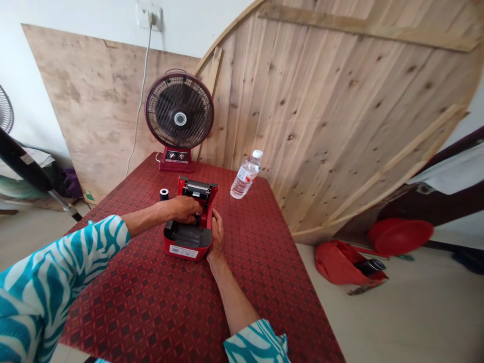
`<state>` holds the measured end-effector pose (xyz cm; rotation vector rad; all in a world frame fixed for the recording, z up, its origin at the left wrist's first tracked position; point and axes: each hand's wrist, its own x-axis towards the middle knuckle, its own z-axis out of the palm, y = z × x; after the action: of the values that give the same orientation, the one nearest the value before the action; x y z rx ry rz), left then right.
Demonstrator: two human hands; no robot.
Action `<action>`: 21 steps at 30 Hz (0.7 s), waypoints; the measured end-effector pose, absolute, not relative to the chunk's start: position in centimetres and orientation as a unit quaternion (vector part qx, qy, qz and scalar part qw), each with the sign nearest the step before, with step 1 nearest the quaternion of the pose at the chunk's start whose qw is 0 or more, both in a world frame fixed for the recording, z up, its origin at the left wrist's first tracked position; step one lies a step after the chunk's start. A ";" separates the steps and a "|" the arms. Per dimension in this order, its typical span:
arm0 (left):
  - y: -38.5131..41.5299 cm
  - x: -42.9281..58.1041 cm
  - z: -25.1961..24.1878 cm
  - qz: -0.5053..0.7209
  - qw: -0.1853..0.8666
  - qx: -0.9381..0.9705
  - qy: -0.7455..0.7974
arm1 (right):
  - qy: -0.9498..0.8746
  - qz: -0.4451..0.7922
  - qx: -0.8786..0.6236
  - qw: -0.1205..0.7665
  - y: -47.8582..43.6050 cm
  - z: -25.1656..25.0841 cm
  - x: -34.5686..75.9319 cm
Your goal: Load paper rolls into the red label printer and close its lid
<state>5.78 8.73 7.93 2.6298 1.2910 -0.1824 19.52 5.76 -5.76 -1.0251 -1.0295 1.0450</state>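
Note:
A red and black label printer [188, 241] sits on the table with its lid [197, 189] raised toward the back. A white sticker with barcodes is on its near side. My left hand [184, 209] reaches into the printer from the left, fingers curled down inside. What those fingers hold, if anything, is hidden. Against the printer's right side, my right hand [216, 235] is wrapped round the casing and grips it. Just left of the raised lid stands a small black roll [164, 195] with a white core.
A dark red table fan [179, 118] stands at the back of the patterned red table [242, 282]. Right of the printer is a clear water bottle [245, 176]. A large round wooden board [321, 111] leans behind. A red bag [336, 262] lies on the floor at right.

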 end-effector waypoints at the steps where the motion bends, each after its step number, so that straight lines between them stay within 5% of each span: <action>1: 8.3 5.6 8.1 -0.049 0.098 0.892 0.439 | -0.448 0.457 -0.448 0.624 5.7 -5.6 19.5; 8: 5.1 0.7 10.9 0.207 0.141 0.880 0.404 | -0.431 0.471 -0.451 0.624 5.7 -5.9 19.6; 14: 6.3 -8.1 10.2 0.395 0.236 0.705 0.540 | -0.415 0.466 -0.463 0.629 6.1 -6.5 19.7; 21: 9.3 -11.3 3.4 0.348 0.248 0.661 0.617 | -0.414 0.462 -0.479 0.622 6.4 -7.0 19.9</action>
<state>-11.28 9.31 3.39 1.8018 1.6807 0.9474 19.88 6.43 -7.05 -1.1001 -0.9507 1.0607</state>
